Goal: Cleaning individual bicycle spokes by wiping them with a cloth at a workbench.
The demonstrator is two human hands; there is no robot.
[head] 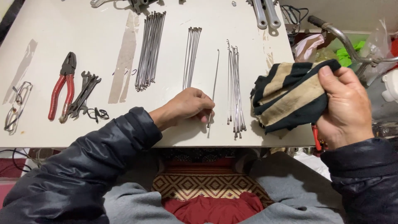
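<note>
On the white table (83, 29), my left hand (186, 107) pinches the near end of a single thin metal spoke (215, 79) that lies pointing away from me. My right hand (346, 105) holds a crumpled black and tan striped cloth (288, 95) above the table's right edge. A bundle of several spokes (235, 89) lies between the single spoke and the cloth. Two more spoke bundles lie farther left: a small bundle (191, 58) and a large bundle (149, 49).
Red-handled pliers (61, 87) and dark wrenches (85, 93) lie at the left, with eyeglasses (16, 105) by the left edge. Metal crank arms (265, 12) rest at the far edge. A bicycle handlebar (348, 41) sticks out on the right.
</note>
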